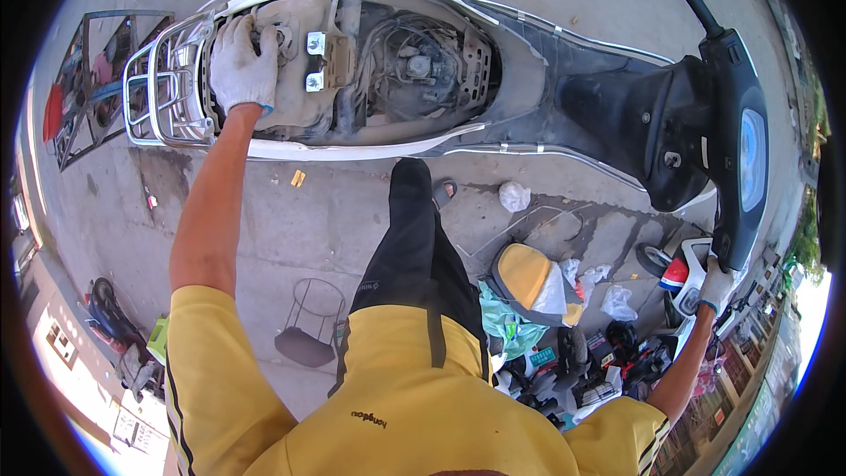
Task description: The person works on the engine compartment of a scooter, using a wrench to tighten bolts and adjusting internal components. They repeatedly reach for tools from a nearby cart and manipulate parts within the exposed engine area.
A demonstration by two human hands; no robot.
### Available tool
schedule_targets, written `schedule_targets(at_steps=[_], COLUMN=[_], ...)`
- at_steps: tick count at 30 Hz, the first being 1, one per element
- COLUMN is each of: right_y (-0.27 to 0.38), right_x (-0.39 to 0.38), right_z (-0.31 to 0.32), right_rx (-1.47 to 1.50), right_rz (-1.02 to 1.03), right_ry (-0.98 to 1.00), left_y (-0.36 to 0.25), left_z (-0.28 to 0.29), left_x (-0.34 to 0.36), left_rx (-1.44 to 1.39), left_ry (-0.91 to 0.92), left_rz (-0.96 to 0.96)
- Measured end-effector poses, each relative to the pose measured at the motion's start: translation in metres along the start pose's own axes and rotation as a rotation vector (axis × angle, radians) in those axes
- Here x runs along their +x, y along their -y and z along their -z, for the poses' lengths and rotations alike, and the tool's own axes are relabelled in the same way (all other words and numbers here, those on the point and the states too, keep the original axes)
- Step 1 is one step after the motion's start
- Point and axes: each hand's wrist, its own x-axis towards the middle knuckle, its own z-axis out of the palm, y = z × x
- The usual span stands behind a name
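Observation:
A scooter with its seat off stands across the view. Its open body shows a dusty engine bay and a grey fuel tank. My left hand, in a white glove, lies on the tank's rear part beside the chrome rear rack, fingers stretched out and holding nothing. Far to the right, my right hand, gloved too, is closed round the near end of the handlebar. The handlebar's body partly hides its fingers. Two shiny metal brackets stick up in front of the tank.
A metal frame rack stands behind the scooter. Near my legs are a stool, a yellow-and-grey seat, a white plastic bag and a heap of parts. Other scooters stand at the lower left.

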Motion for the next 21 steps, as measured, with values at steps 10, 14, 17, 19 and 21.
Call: schedule_targets(at_steps=[10, 14, 17, 19, 21], right_y=[0.02, 0.016, 0.016, 0.002, -0.008], right_x=[-0.024, -0.022, -0.021, -0.013, -0.005], right_z=[-0.002, -0.001, -0.003, -0.007, -0.009], right_rx=[0.008, 0.0, 0.033, 0.061, 0.047], right_rz=[-0.042, -0.027, -0.036, -0.029, -0.03], right_ry=[-0.031, -0.034, -0.023, -0.024, -0.024], left_y=[0.003, 0.004, 0.002, 0.0, 0.002], left_z=[-0.001, -0.004, -0.002, -0.002, -0.003], left_x=[0.0, 0.0, 0.0, -0.001, -0.001], left_rx=[-0.014, 0.024, 0.01, 0.008, 0.008], left_ry=[0.003, 0.008, 0.018, 0.013, 0.024], left_rz=[0.002, -0.006, 0.006, -0.002, -0.008])
